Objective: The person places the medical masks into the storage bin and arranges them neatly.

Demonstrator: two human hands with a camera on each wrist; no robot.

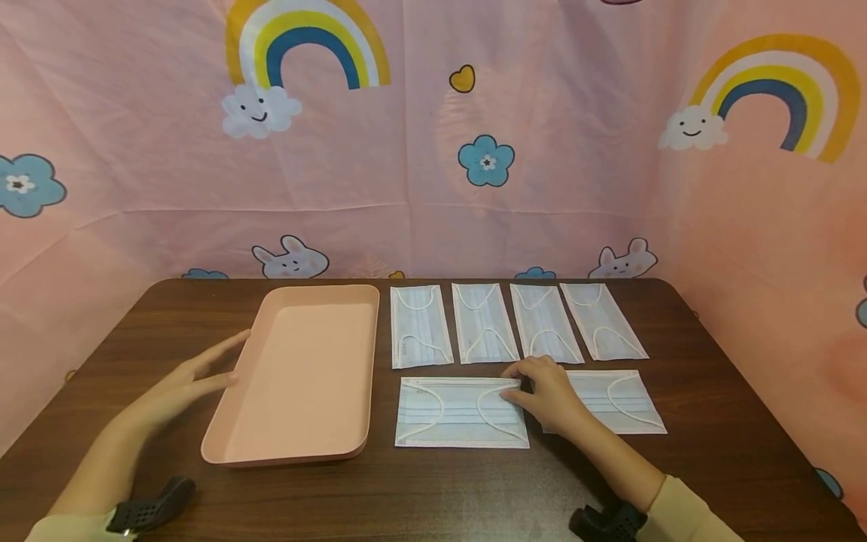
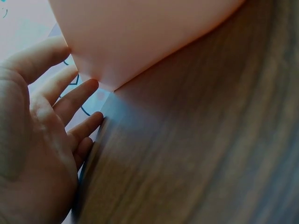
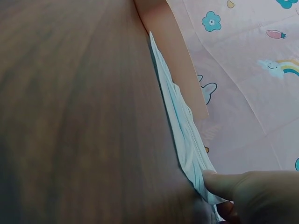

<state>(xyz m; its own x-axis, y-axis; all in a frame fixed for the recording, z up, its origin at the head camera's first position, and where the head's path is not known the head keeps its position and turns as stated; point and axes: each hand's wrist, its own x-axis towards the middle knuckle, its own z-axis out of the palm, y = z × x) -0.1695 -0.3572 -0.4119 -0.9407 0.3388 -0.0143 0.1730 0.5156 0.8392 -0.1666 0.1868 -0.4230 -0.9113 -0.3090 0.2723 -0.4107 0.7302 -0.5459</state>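
Note:
At the left of the head view stands a shallow pink tray point(image 1: 311, 376). My left hand point(image 1: 179, 384) is at its left side, fingers extended, fingertips touching the outer wall; the left wrist view shows the fingers point(image 2: 74, 100) spread beside the tray's wall point(image 2: 140, 37). My right hand point(image 1: 545, 395) pinches the right end of a pale blue face mask point(image 1: 460, 418) between thumb and fingers. That mask lies lengthwise just right of the tray. In the right wrist view the thumb point(image 3: 224, 184) presses on the edge of the mask point(image 3: 180, 126). A second crosswise mask point(image 1: 623, 403) is partly hidden behind my right hand.
Several more face masks point(image 1: 484, 324) lie upright in a row along the back of the dark wooden table point(image 1: 447, 497). Behind the table hangs a pink patterned cloth point(image 1: 420, 150), which also covers both sides.

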